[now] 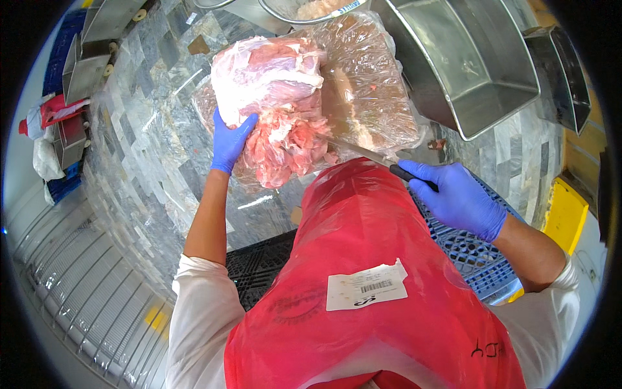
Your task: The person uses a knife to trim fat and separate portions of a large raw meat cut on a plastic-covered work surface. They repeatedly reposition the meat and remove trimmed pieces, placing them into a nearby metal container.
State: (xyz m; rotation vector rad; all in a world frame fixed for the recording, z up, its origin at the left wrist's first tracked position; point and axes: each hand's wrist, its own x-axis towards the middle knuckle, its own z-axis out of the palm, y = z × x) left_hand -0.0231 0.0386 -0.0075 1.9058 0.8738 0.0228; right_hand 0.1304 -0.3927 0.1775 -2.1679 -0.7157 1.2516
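A large slab of raw meat (265,71) with pale fat on top lies on a plastic-wrapped brown board (382,104). Thin slices of meat (285,146) are heaped along its near side. My left hand (229,142), in a blue glove, grips the left edge of the meat, thumb toward the slices and the other fingers partly hidden. In my blue-gloved right hand (457,198) is a knife (363,152) with a dark handle. Its blade points left, with the tip at the right side of the slices, close above the board.
A deep metal tub (466,71) stands right of the board, with a darker metal container (560,78) beyond it. A round metal bowl (285,11) with pale pieces sits at the back. Below are a blue plastic pallet (466,253) and a black grate (259,259). Wire racking (84,292) stands at the left.
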